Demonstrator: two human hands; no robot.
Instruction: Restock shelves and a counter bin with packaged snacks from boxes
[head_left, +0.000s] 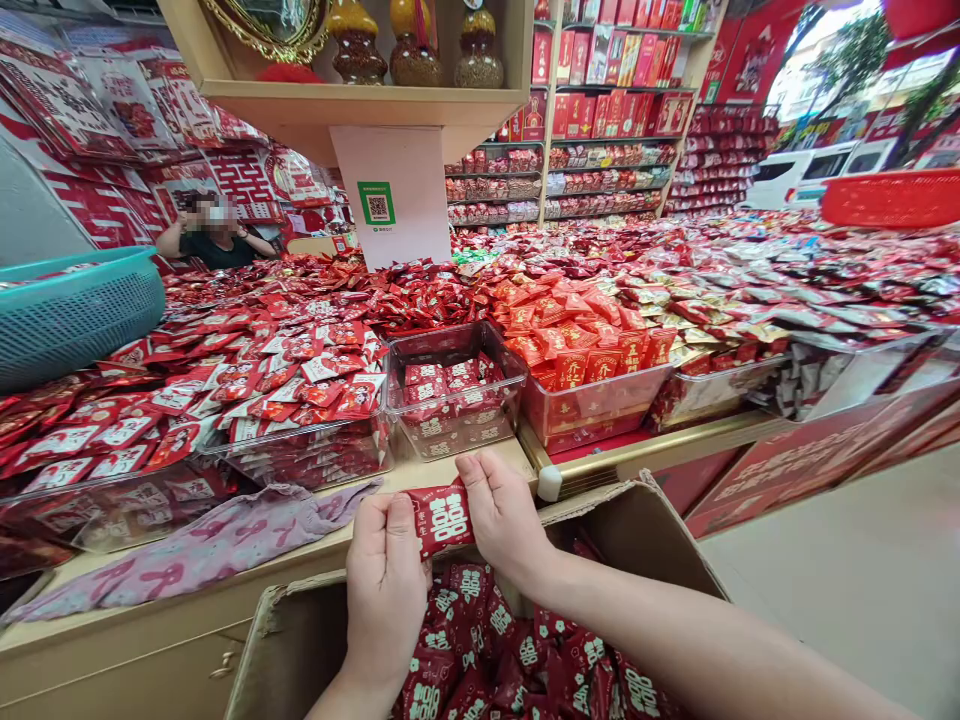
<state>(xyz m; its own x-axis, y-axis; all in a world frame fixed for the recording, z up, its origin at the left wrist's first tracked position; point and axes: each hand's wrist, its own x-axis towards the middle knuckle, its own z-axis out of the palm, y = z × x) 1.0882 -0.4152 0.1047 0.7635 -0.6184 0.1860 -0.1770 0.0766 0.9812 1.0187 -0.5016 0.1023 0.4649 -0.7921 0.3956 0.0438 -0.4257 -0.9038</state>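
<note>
A dark red candy packet (444,518) with a pale double-happiness sign is stretched between my two hands, above an open cardboard box. My left hand (388,580) pinches its left end between thumb and fingers. The right end is gripped by my right hand (508,515), thumb on top. Many like packets (480,650) fill the cardboard box (300,625) below. Just beyond my hands, a clear plastic bin (457,425) on the counter holds a few rows of the same dark red packets.
Bins heaped with red packets (300,380) and orange-red packets (577,335) line the counter. A lilac cloth (187,550) lies on its front edge. At left is a teal basket (79,315), at right a red basket (892,200). A person (217,235) sits behind.
</note>
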